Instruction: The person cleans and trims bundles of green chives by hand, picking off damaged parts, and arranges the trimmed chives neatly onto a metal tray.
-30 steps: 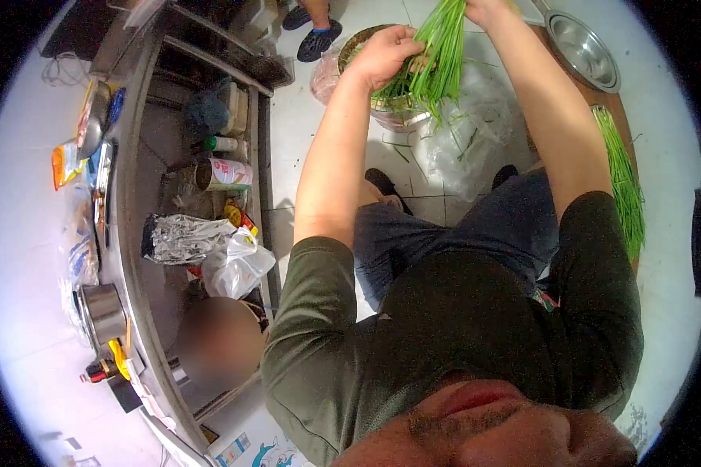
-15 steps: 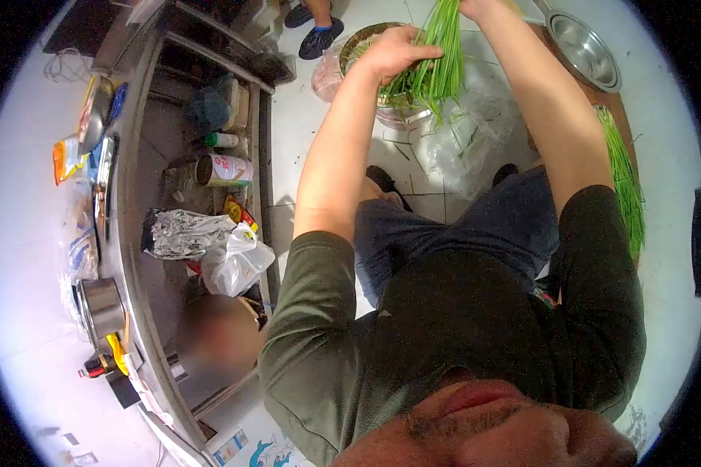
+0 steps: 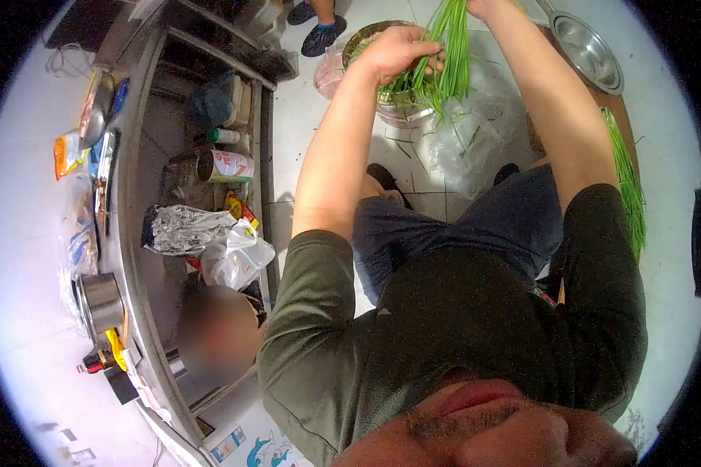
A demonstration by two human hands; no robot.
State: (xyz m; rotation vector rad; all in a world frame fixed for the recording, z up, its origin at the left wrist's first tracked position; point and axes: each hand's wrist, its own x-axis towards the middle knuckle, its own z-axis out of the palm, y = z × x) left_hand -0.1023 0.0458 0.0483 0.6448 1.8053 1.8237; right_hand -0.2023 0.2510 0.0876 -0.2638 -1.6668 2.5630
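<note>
A bunch of long green garlic chives (image 3: 453, 58) hangs tips-down from my right hand (image 3: 484, 8), which is closed round its upper part at the top edge of the view. My left hand (image 3: 397, 56) pinches a few strands at the bunch's left side between thumb and fingers. Below and behind the left hand stands a round metal pot (image 3: 405, 117), with green bits inside. A clear plastic bag (image 3: 475, 152) lies on the floor under the chives, with loose green pieces on and beside it.
More chives (image 3: 627, 187) lie on a brown board (image 3: 611, 105) to the right, near a steel pan (image 3: 586, 53). A shelf unit (image 3: 266, 156) with cans and bags stands left. Another person's covered shoe (image 3: 323, 37) is at the top. A pinkish bag (image 3: 329, 74) touches the pot.
My left fingers have closed in on a few strands. The bunch has shifted slightly right and its strands fan apart more.
</note>
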